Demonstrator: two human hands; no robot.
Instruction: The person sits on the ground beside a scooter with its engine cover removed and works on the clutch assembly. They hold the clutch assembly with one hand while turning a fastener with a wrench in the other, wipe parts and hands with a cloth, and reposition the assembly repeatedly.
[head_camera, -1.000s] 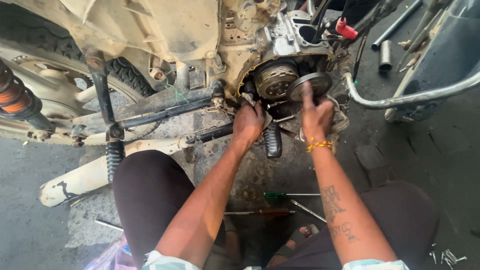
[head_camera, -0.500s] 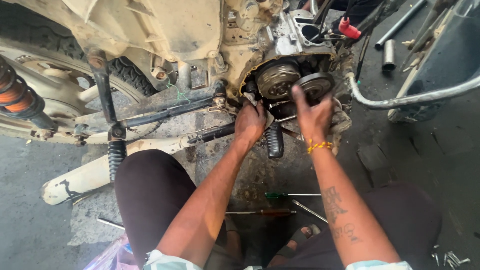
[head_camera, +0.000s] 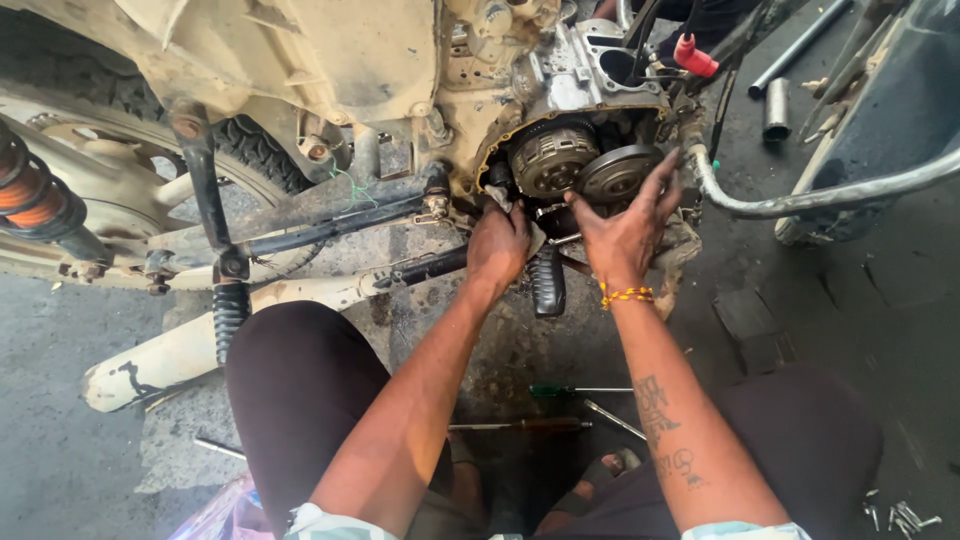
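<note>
Under the right hand, a round greasy clutch assembly

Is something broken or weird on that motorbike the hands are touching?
Yes. The engine's side cover is off, so the round clutch and the gear beside it sit bare. The left hand and right hand reach right there. The cylinder top gapes open. Screwdrivers and small bolts lie loose on the ground.

A green-handled screwdriver is seen at six o'clock; loose bolts are scattered at five o'clock.
</note>
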